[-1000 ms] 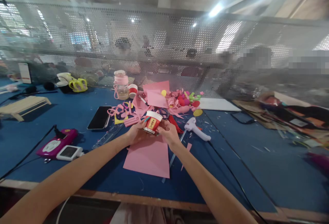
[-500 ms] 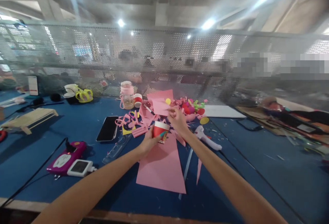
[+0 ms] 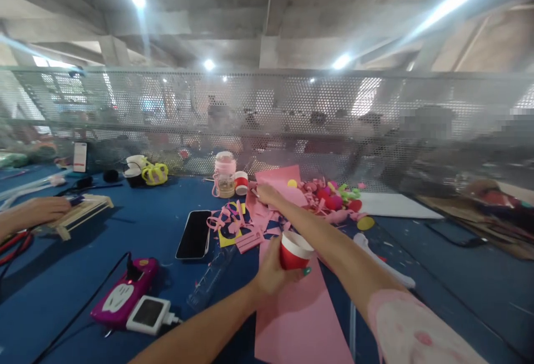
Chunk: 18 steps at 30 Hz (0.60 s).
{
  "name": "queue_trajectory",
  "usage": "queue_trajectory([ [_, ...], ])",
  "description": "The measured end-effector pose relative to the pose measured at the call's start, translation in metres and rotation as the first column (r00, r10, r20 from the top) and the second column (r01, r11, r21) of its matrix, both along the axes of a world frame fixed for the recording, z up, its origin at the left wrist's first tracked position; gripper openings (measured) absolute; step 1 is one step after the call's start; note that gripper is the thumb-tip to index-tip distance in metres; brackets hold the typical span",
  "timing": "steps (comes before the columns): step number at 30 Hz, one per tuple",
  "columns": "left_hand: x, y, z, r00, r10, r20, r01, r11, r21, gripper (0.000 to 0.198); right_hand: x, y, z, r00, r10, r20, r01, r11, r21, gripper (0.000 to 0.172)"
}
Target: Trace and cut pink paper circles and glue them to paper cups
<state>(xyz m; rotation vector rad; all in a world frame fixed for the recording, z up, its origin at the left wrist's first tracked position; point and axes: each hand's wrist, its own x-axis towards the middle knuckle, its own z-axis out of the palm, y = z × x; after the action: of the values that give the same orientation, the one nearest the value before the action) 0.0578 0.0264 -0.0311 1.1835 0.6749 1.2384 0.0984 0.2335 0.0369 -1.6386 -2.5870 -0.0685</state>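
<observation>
Grasping the red-and-white cup (image 3: 294,252) in the left hand (image 3: 272,275) above a pink sheet (image 3: 300,319); holding the right hand (image 3: 267,193) out over scraps (image 3: 250,239) crowding before a bottle (image 3: 225,177) and second cup (image 3: 241,185), not showing whether gripping anything. Showing, too small to read, on an upright phone (image 3: 80,157): a lit screen.

The near cup (image 3: 294,257) is red below white. The near sheet (image 3: 297,322) is pink, the table (image 3: 104,227) blue.
</observation>
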Motion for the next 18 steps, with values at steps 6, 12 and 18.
queue_trajectory([
  [6,0.000,-0.001,0.002,0.998,0.000,0.069,-0.004,0.999,0.049,0.068,0.001,-0.001,0.004,0.943,-0.035,-0.332,0.009,0.997,-0.081,0.023],
  [12,-0.006,0.002,0.000,0.995,0.103,0.006,-0.103,0.992,0.077,0.074,0.028,-0.028,0.019,0.652,-0.128,-0.748,-0.041,0.978,-0.203,0.052],
  [18,-0.010,0.003,0.004,0.980,0.179,-0.092,-0.168,0.979,0.113,0.066,0.066,-0.098,0.025,0.222,-0.209,-0.952,-0.053,0.973,-0.226,0.028],
])
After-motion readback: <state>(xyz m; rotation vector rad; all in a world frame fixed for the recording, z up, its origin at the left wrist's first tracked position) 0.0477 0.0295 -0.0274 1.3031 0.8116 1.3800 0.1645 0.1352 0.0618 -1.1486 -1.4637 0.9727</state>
